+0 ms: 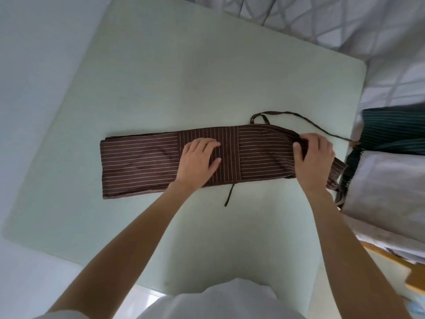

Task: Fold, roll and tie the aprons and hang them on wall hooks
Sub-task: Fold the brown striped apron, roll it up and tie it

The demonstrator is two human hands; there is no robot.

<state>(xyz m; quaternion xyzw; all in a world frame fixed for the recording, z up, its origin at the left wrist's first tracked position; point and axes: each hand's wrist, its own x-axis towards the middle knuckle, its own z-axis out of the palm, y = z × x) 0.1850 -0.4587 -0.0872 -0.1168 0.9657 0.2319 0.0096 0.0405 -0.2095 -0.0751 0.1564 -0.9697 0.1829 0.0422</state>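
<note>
A brown apron with thin white stripes (pixel 142 162) lies folded into a long band across the pale table (pixel 161 88). My left hand (pixel 197 160) rests flat on the middle of the band, fingers straight. My right hand (pixel 315 155) grips the band's right end, fingers curled over the bunched cloth. One thin brown tie (pixel 299 116) loops out behind the right end and trails to the table's right edge. A short tie end (pixel 230 195) sticks out from the near edge.
A dark green striped apron (pixel 391 134) lies off the table's right edge on a pile of pale folded cloth (pixel 386 180). Grey patterned bedding (pixel 322 19) lies behind the table. The floor shows on the left.
</note>
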